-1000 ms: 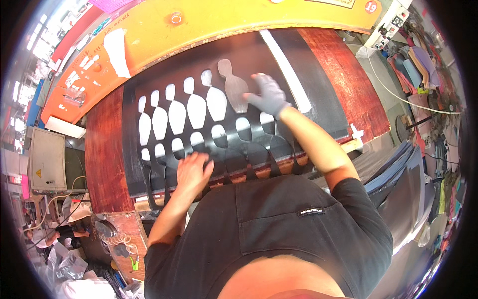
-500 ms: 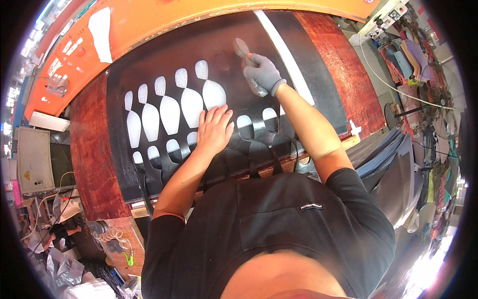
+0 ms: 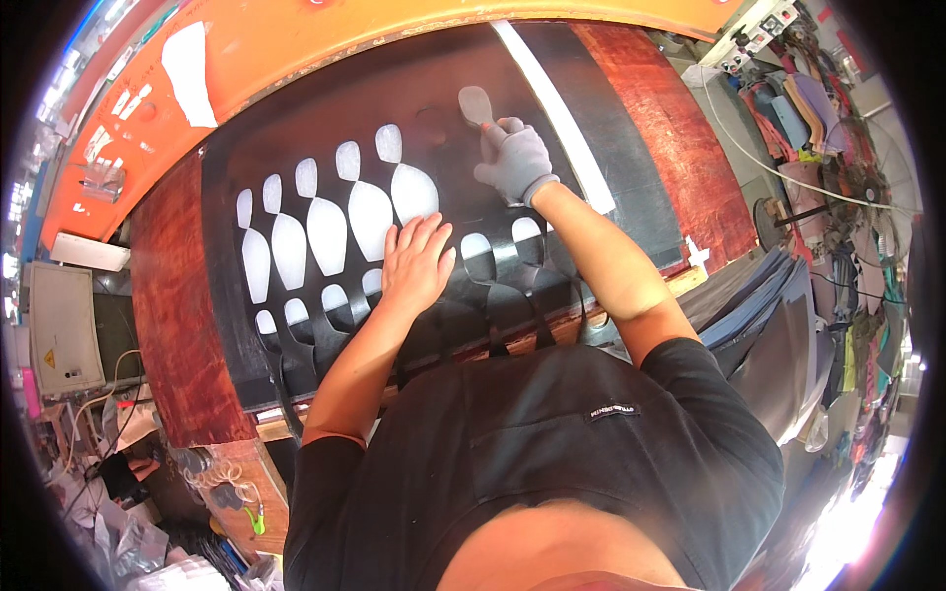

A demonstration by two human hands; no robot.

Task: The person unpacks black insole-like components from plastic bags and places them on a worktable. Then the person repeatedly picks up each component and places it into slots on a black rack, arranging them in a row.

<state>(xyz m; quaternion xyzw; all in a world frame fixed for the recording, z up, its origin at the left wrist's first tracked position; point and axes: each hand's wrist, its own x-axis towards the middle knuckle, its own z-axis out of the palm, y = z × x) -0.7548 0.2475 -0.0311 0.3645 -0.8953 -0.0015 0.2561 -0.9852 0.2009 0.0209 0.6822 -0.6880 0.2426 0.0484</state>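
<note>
My right hand (image 3: 517, 165), in a grey knitted glove, is closed on a grey sole-shaped piece (image 3: 475, 104). The rounded end shows beyond my fingers; the rest is hidden under the hand. It appears to lie flat, or nearly so, over a black mat (image 3: 325, 98). My bare left hand (image 3: 418, 261) rests palm down with fingers extended, fingertips at the lower edge of a white sole-shaped piece (image 3: 414, 194). More white sole-shaped pieces (image 3: 326, 236) line up to its left. Nearer me runs a row of white-topped pieces with black straps (image 3: 479, 258).
Red-brown boards (image 3: 177, 325) flank the mat. An orange machine beam (image 3: 394, 34) spans the far side. A white strip (image 3: 557, 113) crosses the mat at right. Stacked dark sheets (image 3: 759, 305) stand at right, a grey electrical box (image 3: 64, 325) at left.
The grey piece has gone from tilted to lying flatter, and my right hand has turned over it. My left hand stays beside the same white piece. The whole view has shifted slightly.
</note>
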